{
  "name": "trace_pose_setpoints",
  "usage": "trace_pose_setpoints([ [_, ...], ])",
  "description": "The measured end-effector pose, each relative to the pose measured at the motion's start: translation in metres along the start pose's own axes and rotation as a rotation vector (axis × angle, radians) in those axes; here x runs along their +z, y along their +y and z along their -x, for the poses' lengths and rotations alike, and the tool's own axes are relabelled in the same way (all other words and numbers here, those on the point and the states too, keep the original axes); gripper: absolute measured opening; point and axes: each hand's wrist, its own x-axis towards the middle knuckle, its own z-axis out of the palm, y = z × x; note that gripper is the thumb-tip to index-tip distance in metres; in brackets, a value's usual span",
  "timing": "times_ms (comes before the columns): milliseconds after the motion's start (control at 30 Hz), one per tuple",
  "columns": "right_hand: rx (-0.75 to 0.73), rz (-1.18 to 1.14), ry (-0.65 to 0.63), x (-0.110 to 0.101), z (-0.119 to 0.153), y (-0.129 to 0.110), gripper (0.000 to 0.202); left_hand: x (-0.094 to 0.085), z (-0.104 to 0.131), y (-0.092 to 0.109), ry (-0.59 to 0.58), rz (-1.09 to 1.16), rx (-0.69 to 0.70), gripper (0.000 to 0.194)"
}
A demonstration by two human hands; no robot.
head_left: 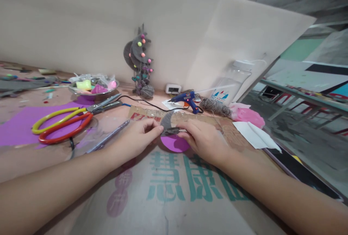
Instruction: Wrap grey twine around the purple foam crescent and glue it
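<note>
Between both hands is a small grey crescent-like piece (166, 120), lying at the upper edge of a round purple piece (175, 143) on printed cardboard (168, 206). My left hand (145, 131) pinches the grey piece's left side between thumb and fingers. My right hand (202, 139) is closed on a thin, pointed item (181, 130) whose tip reaches the grey piece; what it is cannot be made out. A blue glue gun (191, 101) rests behind my right hand, with its cord running left.
Scissors with yellow and red handles (65, 122), a pen (110, 135) and purple sheet (15, 124) lie left. Behind stand a bowl (94, 95), a moon-shaped ornament (141, 59) and small clock (173, 89). Yarn (214, 106), a bottle (230, 82) and white paper (255, 135) are right.
</note>
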Motion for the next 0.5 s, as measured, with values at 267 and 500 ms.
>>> trace_pose_setpoints([
  [267, 0.046, -0.056, -0.056, -0.0052, -0.0007, -0.0045, 0.03, -0.0018, 0.001, 0.0029, -0.012, -0.009, 0.023, 0.032],
  [500, 0.03, -0.073, -0.028, -0.0047, -0.0003, -0.0053, 0.027, -0.0022, 0.0005, 0.0046, -0.011, -0.031, 0.026, 0.032],
])
